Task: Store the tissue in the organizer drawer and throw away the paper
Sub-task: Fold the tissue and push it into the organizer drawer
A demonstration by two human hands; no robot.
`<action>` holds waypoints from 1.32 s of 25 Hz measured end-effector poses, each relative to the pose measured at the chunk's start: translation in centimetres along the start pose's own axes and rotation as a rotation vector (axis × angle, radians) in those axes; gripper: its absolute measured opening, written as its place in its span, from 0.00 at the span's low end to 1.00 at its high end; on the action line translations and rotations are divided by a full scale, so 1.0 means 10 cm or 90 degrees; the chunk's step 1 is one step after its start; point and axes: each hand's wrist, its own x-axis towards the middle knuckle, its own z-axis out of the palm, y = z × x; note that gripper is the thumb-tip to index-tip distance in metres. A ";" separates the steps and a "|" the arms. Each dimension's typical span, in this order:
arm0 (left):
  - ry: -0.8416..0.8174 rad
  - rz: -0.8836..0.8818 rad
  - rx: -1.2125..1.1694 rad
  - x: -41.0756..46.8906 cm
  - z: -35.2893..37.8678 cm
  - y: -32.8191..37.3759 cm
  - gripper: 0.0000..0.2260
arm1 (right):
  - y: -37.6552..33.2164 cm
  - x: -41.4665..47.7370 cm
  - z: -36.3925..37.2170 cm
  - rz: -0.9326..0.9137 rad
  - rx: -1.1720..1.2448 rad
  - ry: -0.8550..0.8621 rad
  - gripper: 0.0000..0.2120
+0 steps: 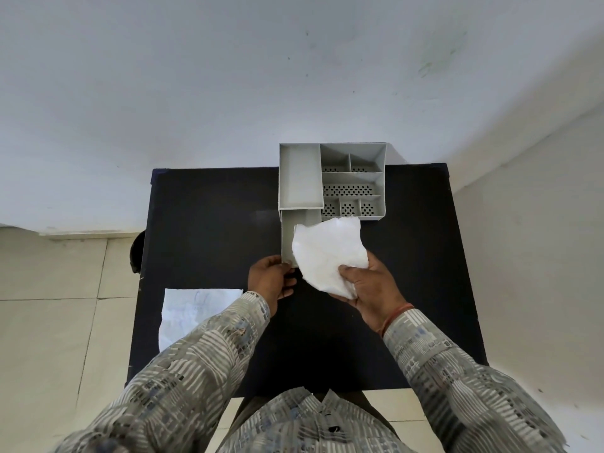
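Tissue (327, 253): one. White, crumpled, soft and very light by the look of it; it holds no shape of its own and should compress readily. Held bunched at its near corner in the right hand (372, 289), thumb pressed over the fingers (351, 291) with the sheet pinched between. The loose part fans out over the open drawer (287, 237), hiding most of it; whether it touches the drawer floor cannot be told. Likely to tear if snagged on the drawer edge; best kept gathered and tucked in as a wad rather than dragged.

Paper (192, 312): one sheet. White, creased, faint marks on it, lying flat at the left edge of the worktop (212, 223), partly hidden by the left sleeve (196, 354). Thin and light, stiffer than the tissue; probably easiest lifted at an overhanging edge or scrunched in the palm. Not yet thrown away.

Organizer (331, 181): one. Grey plastic, rigid, at the far edge of the worktop. One long plain compartment on the left; six smaller ones with perforated floors on the right.

Drawer: one, pulled out toward the person from under the long compartment. The left hand (269, 282) is at its near left corner, fingers curled and seemingly gripping the front edge.

Bin: none in view.
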 end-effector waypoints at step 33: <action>0.059 0.417 0.693 -0.45 -0.11 0.43 0.17 | 0.07 0.31 0.45 -0.378 -0.948 0.052 0.32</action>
